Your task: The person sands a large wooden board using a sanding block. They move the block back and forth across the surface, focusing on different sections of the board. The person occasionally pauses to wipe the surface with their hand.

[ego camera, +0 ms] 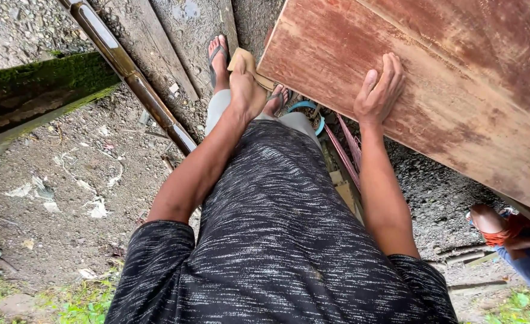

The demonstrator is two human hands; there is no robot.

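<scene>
Two hands are at work on one large reddish-brown wooden board (457, 90). My right hand (380, 90) lies flat on its face near the lower edge, fingers spread and together with the palm pressed down. My left hand (246, 90) is closed around a small tan block (245, 60) at the board's corner. Below are my two feet in sandals, on gravelly ground (85, 198). One bamboo pole (133, 75) crosses at left. Another person's foot (487, 219) shows at right.
</scene>
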